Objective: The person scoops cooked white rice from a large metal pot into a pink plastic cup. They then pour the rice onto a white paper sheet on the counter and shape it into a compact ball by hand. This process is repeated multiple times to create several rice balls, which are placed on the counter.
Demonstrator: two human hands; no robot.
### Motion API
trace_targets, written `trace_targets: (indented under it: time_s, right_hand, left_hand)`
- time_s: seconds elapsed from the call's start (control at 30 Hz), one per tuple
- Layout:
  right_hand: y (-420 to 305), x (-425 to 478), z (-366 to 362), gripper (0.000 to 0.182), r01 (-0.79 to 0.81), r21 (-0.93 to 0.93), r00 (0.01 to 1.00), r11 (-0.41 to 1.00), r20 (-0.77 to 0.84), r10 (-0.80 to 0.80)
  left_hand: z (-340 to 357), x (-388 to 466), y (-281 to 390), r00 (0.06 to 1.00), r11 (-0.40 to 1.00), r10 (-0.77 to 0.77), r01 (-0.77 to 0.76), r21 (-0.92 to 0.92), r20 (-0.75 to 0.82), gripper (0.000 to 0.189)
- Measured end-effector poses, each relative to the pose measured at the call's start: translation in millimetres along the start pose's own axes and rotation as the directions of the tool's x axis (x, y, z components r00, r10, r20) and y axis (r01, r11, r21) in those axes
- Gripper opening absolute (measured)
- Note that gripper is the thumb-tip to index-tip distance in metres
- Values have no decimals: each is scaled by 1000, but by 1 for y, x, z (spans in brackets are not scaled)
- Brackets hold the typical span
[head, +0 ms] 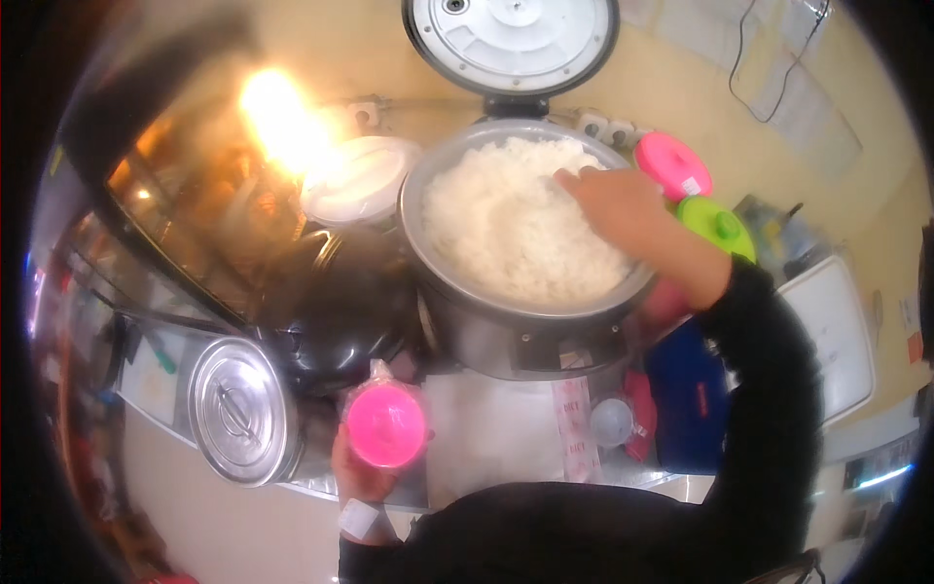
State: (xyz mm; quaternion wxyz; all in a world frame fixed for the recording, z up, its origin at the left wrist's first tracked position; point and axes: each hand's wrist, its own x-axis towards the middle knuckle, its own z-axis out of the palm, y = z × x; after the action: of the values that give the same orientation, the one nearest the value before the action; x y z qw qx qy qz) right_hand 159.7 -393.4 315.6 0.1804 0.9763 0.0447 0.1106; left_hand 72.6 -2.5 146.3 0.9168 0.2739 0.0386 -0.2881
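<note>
Cooked white rice (511,219) fills the metal pot of a large rice cooker (503,343), whose lid (514,44) stands raised at the back. My right hand (620,208) reaches over the pot's right side, fingertips bent down at the rice; whether they hold anything is hidden. Lower down, my left hand (361,467) grips a round bright pink cup (387,425), with clear plastic film gathered at its far side. A sheet of white paper (492,431) lies between the cooker and my body.
A round steel lid (237,412) and a dark shiny vessel (336,314) stand left, near a glass display case (190,212) under a glaring lamp. Pink (673,166) and green (719,223) lids, a blue container (686,401) and a white tray (835,336) are right.
</note>
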Motion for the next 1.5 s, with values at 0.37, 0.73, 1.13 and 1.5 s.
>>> trace_targets:
  time_s: [0.37,0.73,1.13,1.5]
  right_hand:
    - [-1,16,-7,30,222,12,937,975,274,-216]
    - [-5,2,-4,34,175,409,795,896,478,-373]
    - [29,-14,-4,39,-325,817,781,476,516,-352]
    - [4,-22,-78,38,125,288,987,950,-134,-89]
  left_hand:
    - [39,30,15,954,937,285,-256,238,-98,84]
    - [81,37,43,951,919,299,-308,247,75,73]
    - [184,111,48,933,912,214,-297,283,290,50]
    - [220,144,-1,966,967,-36,-31,252,257,39]
